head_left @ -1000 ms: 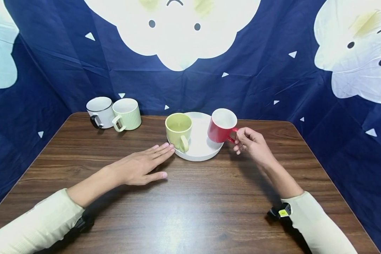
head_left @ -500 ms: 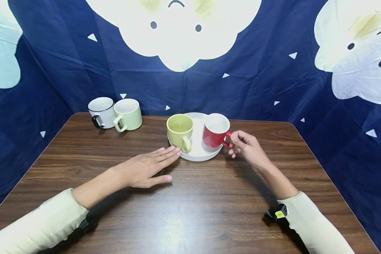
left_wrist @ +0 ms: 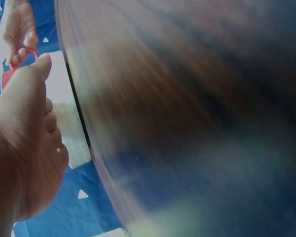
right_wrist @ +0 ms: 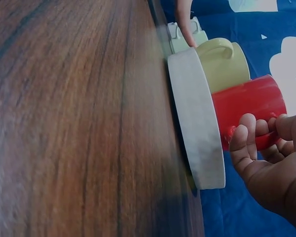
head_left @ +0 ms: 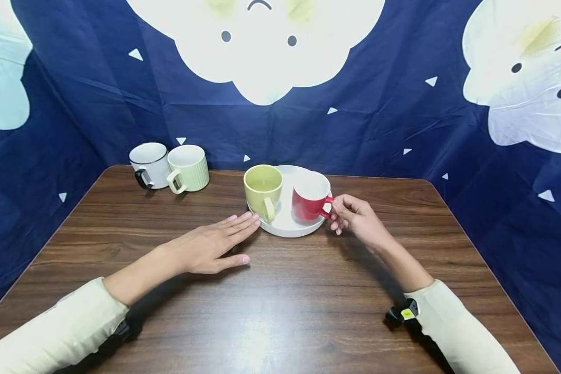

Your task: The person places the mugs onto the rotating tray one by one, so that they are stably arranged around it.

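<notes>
A white round tray (head_left: 287, 228) carries a yellow-green mug (head_left: 262, 196) on its left and a red mug (head_left: 307, 205) on its right. My right hand (head_left: 359, 221) pinches the red mug's handle; in the right wrist view that hand (right_wrist: 271, 163) has its fingers curled at the handle of the red mug (right_wrist: 249, 106). My left hand (head_left: 210, 245) lies flat with straight fingers, their tips at the tray's left front rim below the yellow-green mug. Whether the red mug's base rests fully on the tray is hard to tell.
At the back left of the wooden table (head_left: 280, 301) stand a white mug (head_left: 155, 171) with a black handle and a ribbed pale green mug (head_left: 194, 174), side by side. A blue cloth (head_left: 308, 135) with white cloud shapes hangs behind and at both sides.
The red mug has moved left and toward the front over the tray, with my right hand on its handle. My left hand has shifted only slightly beside the tray.
</notes>
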`<state>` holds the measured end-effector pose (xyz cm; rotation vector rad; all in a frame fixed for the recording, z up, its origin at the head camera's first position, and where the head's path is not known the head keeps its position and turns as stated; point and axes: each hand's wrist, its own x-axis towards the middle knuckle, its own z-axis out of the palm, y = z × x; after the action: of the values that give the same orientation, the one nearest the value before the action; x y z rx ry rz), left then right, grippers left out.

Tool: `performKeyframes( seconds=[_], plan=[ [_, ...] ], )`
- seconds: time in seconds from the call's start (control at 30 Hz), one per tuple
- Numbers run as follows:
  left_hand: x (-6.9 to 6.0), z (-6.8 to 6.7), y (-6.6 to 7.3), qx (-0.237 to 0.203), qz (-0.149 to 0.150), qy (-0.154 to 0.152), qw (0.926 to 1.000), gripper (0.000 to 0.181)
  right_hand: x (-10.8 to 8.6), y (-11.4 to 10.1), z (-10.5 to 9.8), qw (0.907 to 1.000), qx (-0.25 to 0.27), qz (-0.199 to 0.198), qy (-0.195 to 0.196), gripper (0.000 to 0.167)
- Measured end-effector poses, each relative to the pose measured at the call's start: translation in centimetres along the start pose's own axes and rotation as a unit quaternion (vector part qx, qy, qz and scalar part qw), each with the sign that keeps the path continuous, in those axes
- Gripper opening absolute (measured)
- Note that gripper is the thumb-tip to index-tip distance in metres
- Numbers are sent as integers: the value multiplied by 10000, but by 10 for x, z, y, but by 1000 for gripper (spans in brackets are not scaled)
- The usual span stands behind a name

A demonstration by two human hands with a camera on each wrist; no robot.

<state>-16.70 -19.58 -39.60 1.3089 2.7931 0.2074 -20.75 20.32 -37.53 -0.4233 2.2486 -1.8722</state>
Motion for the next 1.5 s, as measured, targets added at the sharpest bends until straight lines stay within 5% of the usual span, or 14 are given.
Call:
performKeyframes(
  seconds=[0.47,1.0,1.5],
  plan=[
    [-1,0,-4,-124,-64,94,9999,84,4,3,9,9996,-69,-52,-265,25],
    [-1,-2,-3,-193,-107,28,9998,87,14,-5,10,9936,-794,-117,-796,29],
    [-1,-3,-6,-310,-146,-12,9994,89,23,4,10,9968,-796,-9,93,28]
  ],
)
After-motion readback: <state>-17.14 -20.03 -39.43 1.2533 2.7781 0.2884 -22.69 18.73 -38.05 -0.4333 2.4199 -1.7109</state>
